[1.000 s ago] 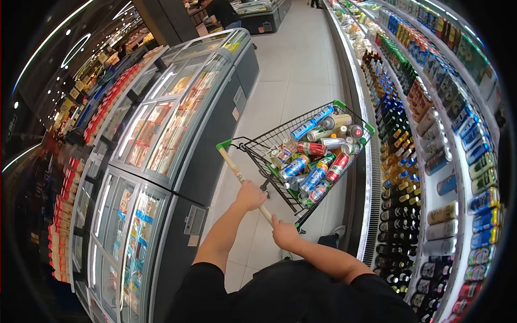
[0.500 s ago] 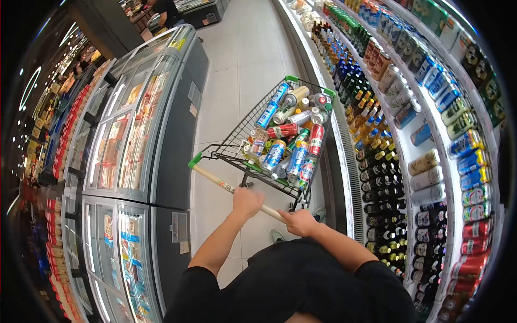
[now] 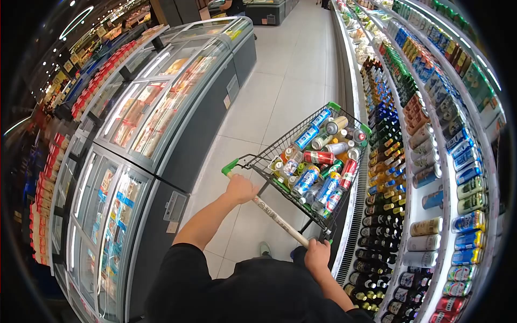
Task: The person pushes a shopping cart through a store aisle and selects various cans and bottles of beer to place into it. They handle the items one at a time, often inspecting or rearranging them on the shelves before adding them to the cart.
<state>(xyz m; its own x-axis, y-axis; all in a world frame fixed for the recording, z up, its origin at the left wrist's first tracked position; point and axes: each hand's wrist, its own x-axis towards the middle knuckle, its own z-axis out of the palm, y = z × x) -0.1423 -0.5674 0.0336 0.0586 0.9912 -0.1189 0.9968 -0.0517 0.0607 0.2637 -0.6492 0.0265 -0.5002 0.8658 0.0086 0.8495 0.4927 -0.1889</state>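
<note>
A shopping cart (image 3: 264, 168) with a black wire basket and green corner pieces stands at an angle in front of me. Both hands grip its pale handlebar (image 3: 280, 222). My left hand (image 3: 241, 189) is wrapped round the bar near its green left end. Close to the right end, my right hand (image 3: 318, 253) is closed on the bar. Inside the basket lie several drinks, among them a red can (image 3: 319, 157), a blue can (image 3: 307, 137), a blue-and-yellow can (image 3: 306, 180) and a gold-topped can (image 3: 336, 125).
Glass-topped freezers (image 3: 161, 102) line the left side. Shelves of bottles (image 3: 371, 220) and cans (image 3: 425, 235) run along the right, near the cart. A tiled floor (image 3: 291, 81) stretches ahead. Far off stands a person (image 3: 233, 6) in dark clothes.
My left hand has moved along the handlebar towards its left end, and my right hand towards its right end. In view, the cart has shifted right and slightly down.
</note>
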